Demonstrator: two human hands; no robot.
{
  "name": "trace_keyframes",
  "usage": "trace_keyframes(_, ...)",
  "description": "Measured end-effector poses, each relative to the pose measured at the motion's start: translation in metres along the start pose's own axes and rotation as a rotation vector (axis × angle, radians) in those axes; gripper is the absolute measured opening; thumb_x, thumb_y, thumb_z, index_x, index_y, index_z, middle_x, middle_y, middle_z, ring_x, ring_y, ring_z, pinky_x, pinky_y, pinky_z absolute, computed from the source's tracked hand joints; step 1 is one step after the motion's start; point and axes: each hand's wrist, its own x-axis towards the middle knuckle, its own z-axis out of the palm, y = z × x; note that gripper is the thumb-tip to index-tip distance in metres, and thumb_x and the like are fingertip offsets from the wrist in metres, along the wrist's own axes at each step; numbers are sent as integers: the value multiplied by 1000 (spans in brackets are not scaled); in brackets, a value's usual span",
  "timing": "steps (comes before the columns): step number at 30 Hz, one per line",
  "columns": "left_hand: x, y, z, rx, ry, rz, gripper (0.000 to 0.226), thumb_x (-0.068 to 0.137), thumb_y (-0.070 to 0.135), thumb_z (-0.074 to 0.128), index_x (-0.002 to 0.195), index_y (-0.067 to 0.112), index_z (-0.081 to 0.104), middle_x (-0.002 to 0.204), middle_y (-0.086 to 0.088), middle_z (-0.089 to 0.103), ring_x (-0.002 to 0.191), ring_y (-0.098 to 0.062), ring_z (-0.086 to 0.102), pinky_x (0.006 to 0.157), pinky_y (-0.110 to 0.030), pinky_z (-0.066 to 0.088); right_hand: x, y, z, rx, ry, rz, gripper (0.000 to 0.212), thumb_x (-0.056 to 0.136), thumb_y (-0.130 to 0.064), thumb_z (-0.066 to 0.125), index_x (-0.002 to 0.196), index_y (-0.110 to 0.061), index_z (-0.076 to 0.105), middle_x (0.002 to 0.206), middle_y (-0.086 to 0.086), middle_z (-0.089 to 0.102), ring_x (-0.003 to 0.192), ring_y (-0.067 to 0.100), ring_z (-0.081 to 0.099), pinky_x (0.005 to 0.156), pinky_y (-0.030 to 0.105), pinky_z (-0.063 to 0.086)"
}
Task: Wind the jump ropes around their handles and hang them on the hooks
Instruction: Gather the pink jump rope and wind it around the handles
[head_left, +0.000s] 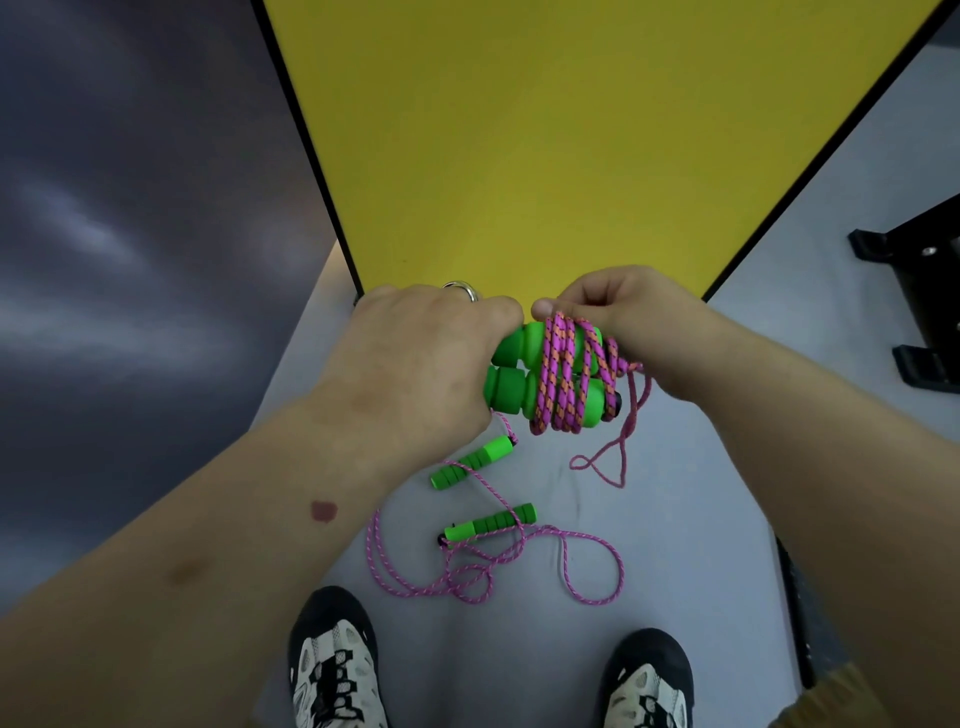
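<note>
The left hand (415, 358) grips the ends of two green handles (524, 374) held side by side above the grey floor (701, 467). The pink rope (563, 379) is wound around them in several turns. The right hand (628, 322) pinches the rope at the other end, and a loose loop hangs down. A second jump rope (488, 525) lies unwound on the floor, in front of the shoes (332, 670)

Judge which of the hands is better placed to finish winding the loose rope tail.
Right hand: it pinches the rope at the wraps, while the left hand grips the paired handles.
</note>
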Motion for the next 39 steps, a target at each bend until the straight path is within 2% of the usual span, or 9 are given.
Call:
trace_keyframes(3,1,-2,0,-12,4,-17,25,70,24,64,87,30,47,78,5,52,77,-27,58,63,-34,33,-2,11,6,-71,-35,36,17,91,-5,68,74,-1,68,68,24,58,63,23,45,61,31,39)
trace_keyframes(5,1,-3,0,-18,7,-43,25,69,21,63,85,28,44,77,5,51,75,-28,56,62,-34,33,-7,16,9,-204,-27,86,27,88,14,54,67,-2,59,61,22,55,56,17,45,54,21,40)
trace_keyframes(9,0,-5,2,-5,19,-117,29,69,18,63,84,28,41,74,6,43,71,-28,47,62,-34,29,-23,21,32,-285,-57,104,38,94,-4,57,59,-19,51,59,-2,49,56,11,44,51,18,37)
trace_keyframes(12,0,-8,6,23,17,-167,30,70,18,65,84,27,41,73,6,37,71,-28,44,63,-34,27,-29,24,48,-302,-86,84,35,100,-23,47,68,-19,62,69,2,55,62,19,48,60,32,38)
trace_keyframes(17,0,-12,12,46,2,-234,31,71,19,67,87,28,42,71,7,32,70,-27,41,63,-34,27,-56,18,58,-275,-77,50,42,106,-38,37,85,-18,69,69,5,55,54,15,45,54,29,36)
trace_keyframes(21,0,-11,14,36,-7,-261,32,73,19,68,87,28,41,75,5,35,71,-27,40,65,-35,27,-70,5,64,-377,-110,1,35,106,-35,38,98,-17,66,74,4,59,63,16,54,57,29,41)
trace_keyframes(27,0,-11,14,26,-26,-279,32,72,19,67,86,29,40,72,7,32,70,-28,41,65,-35,28,-81,-15,63,-570,-47,-115,36,103,-33,43,71,-16,44,63,2,45,57,18,43,50,34,29)
trace_keyframes(32,1,-9,11,35,-36,-270,32,74,25,68,87,32,39,78,5,42,81,-29,52,70,-36,28,-74,-33,42,-596,-12,-133,21,91,-28,53,81,-13,64,70,11,61,57,23,52,51,38,46)
trace_keyframes(39,-5,-4,14,-173,-156,-298,42,79,39,77,107,37,45,104,3,47,112,-30,44,69,-43,47,-62,-56,23,-357,-18,-135,14,86,-21,59,82,-24,73,67,-5,71,52,7,55,49,22,44)
